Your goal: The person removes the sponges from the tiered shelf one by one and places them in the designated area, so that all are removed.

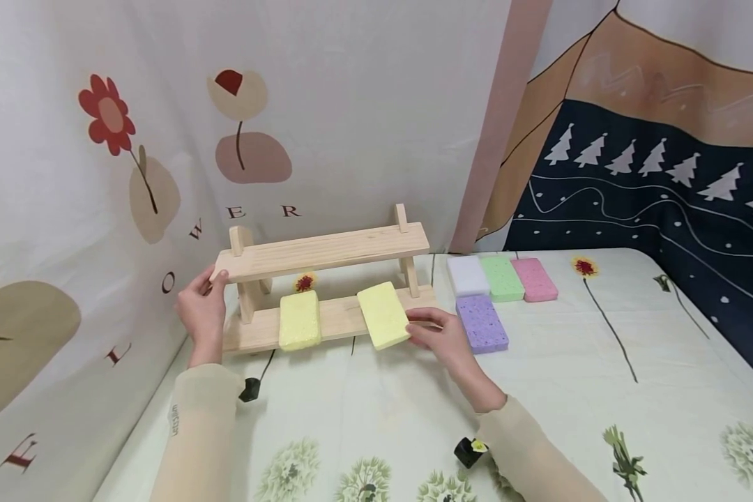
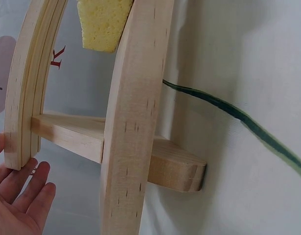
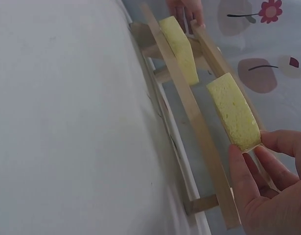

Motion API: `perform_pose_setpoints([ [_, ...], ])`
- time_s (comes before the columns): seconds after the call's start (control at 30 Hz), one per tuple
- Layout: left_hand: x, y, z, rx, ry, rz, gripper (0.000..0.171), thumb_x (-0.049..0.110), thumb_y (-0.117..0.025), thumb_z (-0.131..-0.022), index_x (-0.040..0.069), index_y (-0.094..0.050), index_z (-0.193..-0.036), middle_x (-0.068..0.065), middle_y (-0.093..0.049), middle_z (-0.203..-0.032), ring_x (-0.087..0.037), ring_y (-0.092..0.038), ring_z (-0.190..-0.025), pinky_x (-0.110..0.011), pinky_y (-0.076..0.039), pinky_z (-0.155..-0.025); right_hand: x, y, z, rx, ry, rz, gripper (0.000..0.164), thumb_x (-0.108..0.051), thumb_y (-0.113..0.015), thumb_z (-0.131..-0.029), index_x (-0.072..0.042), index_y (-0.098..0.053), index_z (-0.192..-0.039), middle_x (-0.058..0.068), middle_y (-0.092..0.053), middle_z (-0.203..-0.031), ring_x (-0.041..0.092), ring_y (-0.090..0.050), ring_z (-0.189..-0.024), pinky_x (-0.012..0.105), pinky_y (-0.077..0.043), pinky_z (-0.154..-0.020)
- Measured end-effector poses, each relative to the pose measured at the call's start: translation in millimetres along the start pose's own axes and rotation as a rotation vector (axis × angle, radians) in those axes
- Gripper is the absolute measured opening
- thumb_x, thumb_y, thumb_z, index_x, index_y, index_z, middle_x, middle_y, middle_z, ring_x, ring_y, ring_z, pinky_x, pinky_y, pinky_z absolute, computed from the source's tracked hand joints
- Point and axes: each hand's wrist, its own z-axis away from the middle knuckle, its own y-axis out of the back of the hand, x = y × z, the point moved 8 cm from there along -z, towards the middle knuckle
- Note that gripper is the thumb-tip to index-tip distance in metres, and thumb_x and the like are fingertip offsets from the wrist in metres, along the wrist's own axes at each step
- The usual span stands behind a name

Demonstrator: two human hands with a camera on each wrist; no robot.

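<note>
A two-tier wooden rack (image 1: 326, 247) stands against the curtain. My left hand (image 1: 202, 314) grips the left end of its upper board, with the thumb over the top; in the left wrist view the fingers of that hand (image 2: 24, 196) lie behind the board end. Between thumb and fingers, my right hand (image 1: 442, 341) pinches a yellow sponge (image 1: 384, 315) by its right edge. That sponge is tilted, in front of the lower board's right part; whether it touches the board I cannot tell. Another yellow sponge (image 1: 300, 321) rests on the lower board, left of it.
Right of the rack, a purple sponge (image 1: 482, 323) lies nearest my right hand. Behind it sit a white sponge (image 1: 467, 277), a green sponge (image 1: 501, 278) and a pink sponge (image 1: 535, 279) in a row. A patterned cloth (image 1: 558, 390) covers the table; printed curtains (image 1: 364, 104) hang behind.
</note>
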Motion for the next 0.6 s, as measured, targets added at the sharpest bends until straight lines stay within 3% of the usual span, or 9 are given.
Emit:
perform_pose_setpoints([
  [0.33, -0.4, 0.7, -1.6, 0.0, -0.012, -0.011, 0.047, 0.043, -0.06, -0.097, 0.019, -0.061, -0.137, -0.006, -0.063, -0.136, -0.022, -0.064, -0.124, -0.035, -0.052, -0.104, -3, 24, 4, 0.032, -0.012, 0.035, 0.034, -0.001, -0.068, -0.091, 0.007, -0.064, -0.124, 0.021, -0.065, -0.119, 0.003, -0.065, -0.085, 0.019, -0.06, -0.078],
  [0.6, -0.1, 0.4, -1.1, 0.004, -0.013, -0.017, 0.048, 0.044, -0.06, -0.097, 0.019, -0.061, -0.137, -0.006, -0.063, -0.136, -0.022, -0.064, -0.124, -0.036, -0.052, -0.104, -2, 46, 7, 0.047, -0.037, 0.029, 0.038, -0.002, -0.066, -0.093, 0.008, -0.06, -0.129, 0.025, -0.059, -0.131, -0.001, -0.066, -0.085, 0.02, -0.059, -0.081],
])
